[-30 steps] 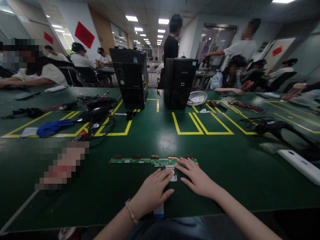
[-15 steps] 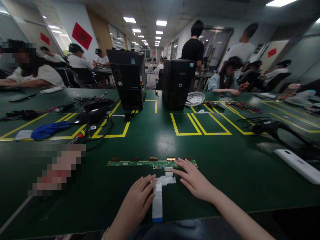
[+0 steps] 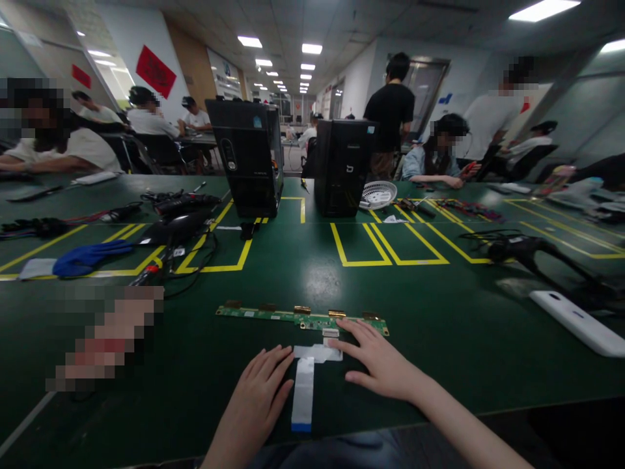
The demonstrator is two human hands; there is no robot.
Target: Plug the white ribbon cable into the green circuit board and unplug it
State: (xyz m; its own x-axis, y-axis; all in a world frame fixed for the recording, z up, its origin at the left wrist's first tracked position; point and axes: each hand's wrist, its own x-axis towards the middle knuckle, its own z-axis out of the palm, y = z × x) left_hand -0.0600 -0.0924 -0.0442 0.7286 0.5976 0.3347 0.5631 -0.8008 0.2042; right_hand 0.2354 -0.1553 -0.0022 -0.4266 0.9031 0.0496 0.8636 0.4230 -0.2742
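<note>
On the green table lies a long, thin green circuit board with copper-coloured tabs along its far edge. A white flat ribbon cable with a blue end runs from near the board toward me, bent sideways at its upper part. My left hand lies flat with fingers stretched, its fingertips at the left end of the cable's bent part. My right hand has its fingers spread; the index finger is at the cable's upper end by the white connector, and other fingertips are over the board's right part.
Two black computer towers stand at the back. A blue glove and black cables lie left. A white plastic basket is behind the yellow tape outlines. At right are a white rectangular device and a black cable bundle. Several people sit or stand beyond.
The circuit board has turned slightly, its left end shifting right. My left hand has slid a little left along the cable, and my right index finger has moved down onto the cable's upper end.
</note>
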